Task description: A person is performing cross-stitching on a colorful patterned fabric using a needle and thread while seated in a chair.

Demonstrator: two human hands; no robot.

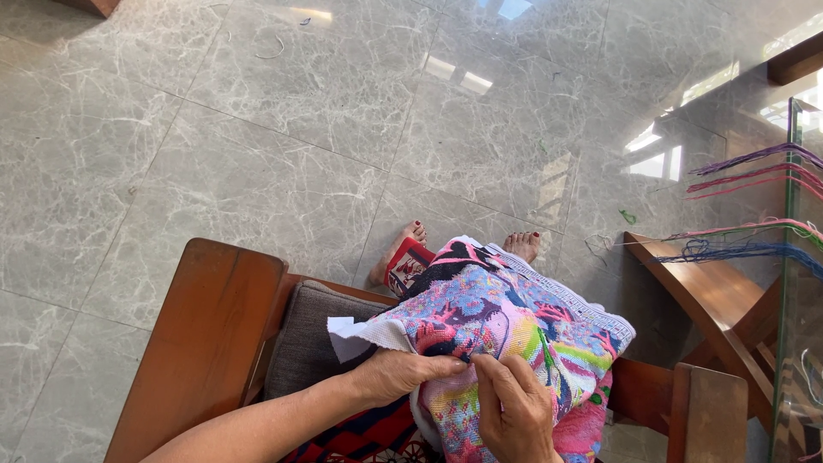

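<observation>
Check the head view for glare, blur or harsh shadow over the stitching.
Head view: window glare streaks the polished floor tiles and the glass pane at right; the embroidered cloth and both hands are evenly lit and sharp, with no harsh shadow.

- We see the embroidered cloth (506, 334) crowded with pink, lilac, pale blue, yellow and green stitching, with black patches — its unstitched edge is plain white.
- The floor (283, 129) is grey marble-look tile, veined in white.
- The chair arm (201, 343) is reddish-brown wood; the cushion (304, 343) is dull grey.
- The hanging threads (754, 206) run purple, pink, green and dark blue.
- We note red polish on the toenails (527, 237) — and red, dark blue and white patterned clothing (360, 433).
</observation>
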